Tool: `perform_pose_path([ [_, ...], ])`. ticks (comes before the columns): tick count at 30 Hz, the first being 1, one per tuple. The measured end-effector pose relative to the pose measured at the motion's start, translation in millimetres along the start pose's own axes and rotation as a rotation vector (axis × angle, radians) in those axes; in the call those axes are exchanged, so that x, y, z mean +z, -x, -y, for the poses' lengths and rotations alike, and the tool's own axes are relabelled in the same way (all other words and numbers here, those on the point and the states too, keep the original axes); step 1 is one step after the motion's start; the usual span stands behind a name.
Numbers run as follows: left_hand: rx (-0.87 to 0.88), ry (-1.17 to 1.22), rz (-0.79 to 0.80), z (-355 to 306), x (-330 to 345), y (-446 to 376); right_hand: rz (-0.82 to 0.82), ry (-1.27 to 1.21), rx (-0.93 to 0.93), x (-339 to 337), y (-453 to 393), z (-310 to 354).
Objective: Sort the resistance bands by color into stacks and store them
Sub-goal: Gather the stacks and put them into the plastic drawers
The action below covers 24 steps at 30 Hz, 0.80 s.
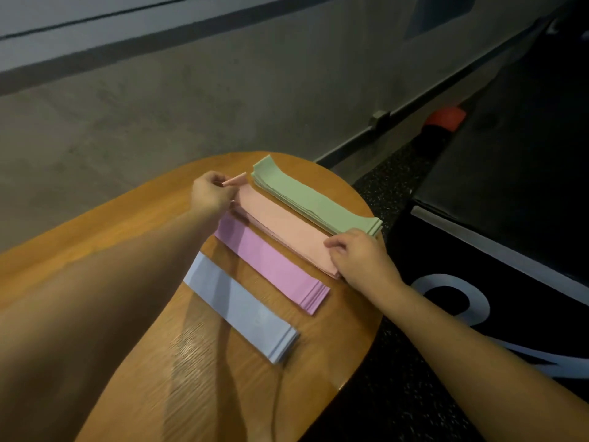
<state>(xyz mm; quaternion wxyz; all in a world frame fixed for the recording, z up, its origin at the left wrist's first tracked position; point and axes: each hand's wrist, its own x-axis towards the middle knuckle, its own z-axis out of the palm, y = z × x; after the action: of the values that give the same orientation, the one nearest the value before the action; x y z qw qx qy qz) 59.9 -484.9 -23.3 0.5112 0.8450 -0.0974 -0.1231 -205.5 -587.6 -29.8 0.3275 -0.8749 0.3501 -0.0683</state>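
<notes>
Left hand [212,194] pinches the pink stack's [280,226] far end, right hand [360,256] grips its near end (by the table's [127,224] right edge); best square both ends evenly.

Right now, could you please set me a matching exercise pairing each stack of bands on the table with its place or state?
Things:
1. green stack
2. peach stack
3. purple stack
4. blue stack

Places or states:
A. nearest the person, untouched
B. held at both ends, by the left hand and the right hand
C. farthest away, ends curling upward
D. between the peach and blue stacks, partly under the left forearm

Pairs: 1-C, 2-B, 3-D, 4-A

All four lie side by side on the wooden table.
</notes>
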Motion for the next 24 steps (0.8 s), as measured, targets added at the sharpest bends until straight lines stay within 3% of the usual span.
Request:
perform_pose_path([
  [9,0.180,-0.470,0.003,13.5,-9.3,-14.6,-0.021,0.123,-0.075,-1.8,9.2,-2.8],
  [17,0.391,-0.484,-0.001,9.6,-56.4,7.3,-0.014,0.100,-0.157,-11.5,25.3,26.5],
  [24,0.418,-0.475,-0.038,35.1,-140.6,64.5,0.052,0.036,-0.329,6.3,57.0,66.7],
])
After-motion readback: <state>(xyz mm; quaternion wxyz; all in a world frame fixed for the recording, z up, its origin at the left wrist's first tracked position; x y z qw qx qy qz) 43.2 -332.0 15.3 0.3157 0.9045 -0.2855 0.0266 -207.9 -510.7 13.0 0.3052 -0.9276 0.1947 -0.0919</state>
